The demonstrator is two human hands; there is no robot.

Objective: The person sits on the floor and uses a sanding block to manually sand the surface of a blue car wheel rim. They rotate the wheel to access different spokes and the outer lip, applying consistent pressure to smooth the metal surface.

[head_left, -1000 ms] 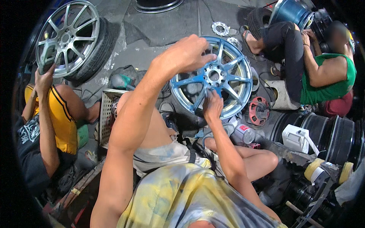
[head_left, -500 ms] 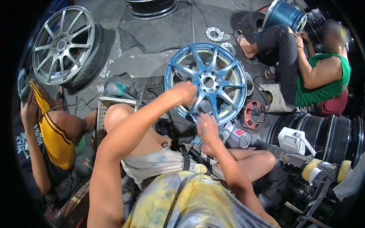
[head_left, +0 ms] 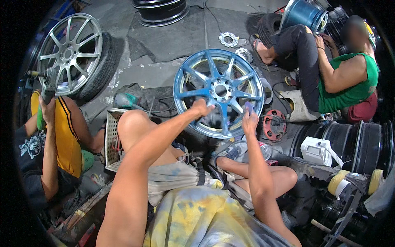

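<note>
A blue multi-spoke car wheel rim lies face up before my knees, its finish patchy with pale areas. My left hand is closed at a spoke just lower left of the hub, its fingertips partly hidden. On the lower right part of the rim, my right hand pinches a small purplish-blue pad against the spoke area. What the pad is made of cannot be made out.
A perforated crate stands by my left knee. A red reel, a can and a white box are to the right. One person sits at right, another at left beside a silver wheel rim on a tire.
My right hand has moved right and up from the bottom spokes to the rim's right side. My left hand has come slightly lower. The person at left now raises a tool.
</note>
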